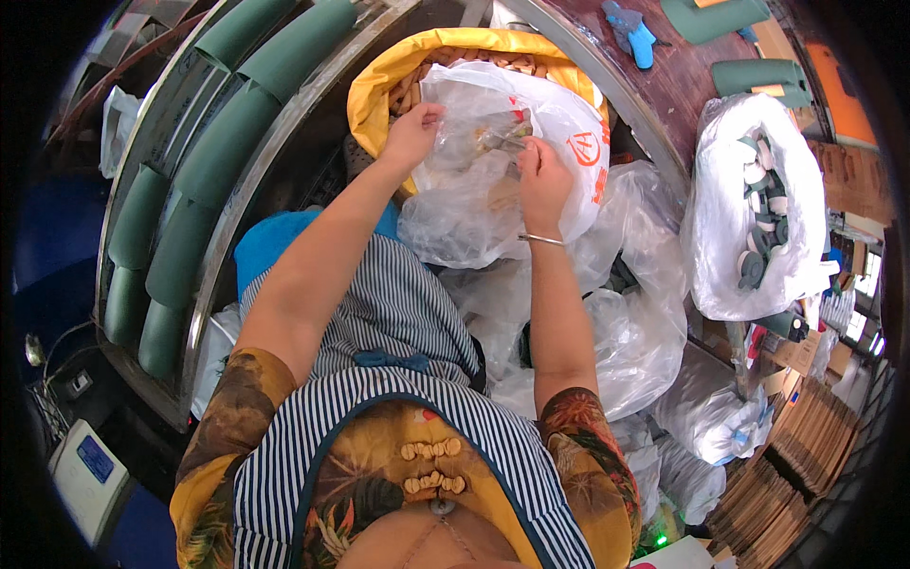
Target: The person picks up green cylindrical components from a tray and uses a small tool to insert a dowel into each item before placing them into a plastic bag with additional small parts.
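Observation:
Both my arms reach forward over a yellow sack (370,89) that holds many small tan pieces. My left hand (416,135) has its fingertips closed at the left edge of a thin clear plastic bag (462,135). With thumb and fingers, my right hand (546,171) pinches the other side of the clear plastic. Beneath it lies a white plastic bag (579,117) with red printing, spread over the sack's opening. Something small and brownish shows through the clear film between my hands; I cannot tell what it is.
Green curved tubular parts (220,142) lie in a metal-edged trough at left. At right, a white bag (711,213) holds dark green and white pieces. Large clear bags (625,334) sit beside my right arm. Blue-grey gloves (633,35) lie on the reddish tabletop (661,92); stacked cardboard (810,434) stands lower right.

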### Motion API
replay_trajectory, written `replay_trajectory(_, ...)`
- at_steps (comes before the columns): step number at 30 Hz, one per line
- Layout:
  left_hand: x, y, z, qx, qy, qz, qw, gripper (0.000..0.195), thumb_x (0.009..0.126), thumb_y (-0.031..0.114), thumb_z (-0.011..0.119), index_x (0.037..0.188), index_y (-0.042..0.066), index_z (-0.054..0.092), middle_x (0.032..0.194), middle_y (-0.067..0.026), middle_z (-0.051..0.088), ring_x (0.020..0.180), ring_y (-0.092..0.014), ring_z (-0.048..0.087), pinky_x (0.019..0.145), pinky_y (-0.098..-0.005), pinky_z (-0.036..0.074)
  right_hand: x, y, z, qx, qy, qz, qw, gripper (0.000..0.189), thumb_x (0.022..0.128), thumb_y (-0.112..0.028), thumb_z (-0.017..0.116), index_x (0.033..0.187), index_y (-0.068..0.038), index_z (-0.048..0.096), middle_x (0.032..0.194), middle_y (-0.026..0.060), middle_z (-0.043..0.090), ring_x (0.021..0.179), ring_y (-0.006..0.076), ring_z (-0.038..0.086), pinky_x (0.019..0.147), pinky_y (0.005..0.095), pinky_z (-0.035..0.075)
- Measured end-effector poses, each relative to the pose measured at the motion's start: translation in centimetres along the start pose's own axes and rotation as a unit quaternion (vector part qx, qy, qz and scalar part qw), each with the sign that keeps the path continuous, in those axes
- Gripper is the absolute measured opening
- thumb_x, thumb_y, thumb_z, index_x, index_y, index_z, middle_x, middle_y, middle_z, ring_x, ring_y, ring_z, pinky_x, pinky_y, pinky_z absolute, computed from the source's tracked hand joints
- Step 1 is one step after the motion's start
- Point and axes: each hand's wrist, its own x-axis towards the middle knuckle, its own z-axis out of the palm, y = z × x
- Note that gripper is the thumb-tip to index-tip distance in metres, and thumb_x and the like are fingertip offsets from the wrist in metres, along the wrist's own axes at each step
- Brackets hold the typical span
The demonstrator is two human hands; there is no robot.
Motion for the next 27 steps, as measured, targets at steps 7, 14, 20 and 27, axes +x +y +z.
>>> replay_trajectory(7, 0.6, 0.5, 0.5, 0.089, 0.068, -0.074, 0.991, 0.021, 0.085, 0.014, 0.067, 0.101, 0.001, 0.061, 0.092, -0.0091, 0.066, 0.078, -0.02, 0.063, 0.073, -0.0317, 0.05, 0.8, 0.4, 0.4, -0.09, 0.052, -0.102, 0.989, 0.018, 0.093, -0.018, 0.056, 0.101, -0.006, 0.067, 0.092, 0.0111, 0.067, 0.079, 0.0321, 0.064, 0.071, 0.0405, 0.051)
replay_trajectory(14, 0.5, -0.7, 0.5, 0.008, 0.159, -0.125, 0.979, 0.019, 0.087, 0.011, 0.064, 0.103, 0.0, 0.058, 0.092, -0.0042, 0.059, 0.08, -0.014, 0.057, 0.069, -0.0271, 0.047, 0.9, 1.2, 2.5, -0.17, 0.054, -0.121, 0.976, 0.016, 0.092, -0.018, 0.057, 0.102, -0.009, 0.067, 0.089, 0.0085, 0.065, 0.08, 0.0297, 0.063, 0.071, 0.0391, 0.051)
replay_trajectory(20, -2.2, 3.1, 0.3, 0.119, 0.163, 0.174, 0.964, 0.029, 0.089, 0.012, 0.062, 0.115, 0.002, 0.057, 0.115, -0.0116, 0.055, 0.098, -0.021, 0.058, 0.088, -0.0309, 0.047, 0.6, 2.4, 3.1, -0.195, 0.056, -0.171, 0.964, 0.016, 0.092, -0.018, 0.057, 0.101, -0.008, 0.067, 0.09, 0.0099, 0.065, 0.08, 0.0309, 0.063, 0.071, 0.0403, 0.052)
replay_trajectory(27, -6.2, 4.8, -0.8, 0.199, 0.184, 0.206, 0.94, 0.032, 0.087, 0.01, 0.063, 0.117, 0.004, 0.056, 0.124, -0.0152, 0.054, 0.117, -0.031, 0.051, 0.1, -0.0381, 0.042, 1.4, 1.4, 1.9, -0.097, 0.073, -0.125, 0.985, 0.017, 0.093, -0.019, 0.057, 0.1, -0.008, 0.067, 0.09, 0.0112, 0.065, 0.079, 0.0318, 0.063, 0.071, 0.0406, 0.051)
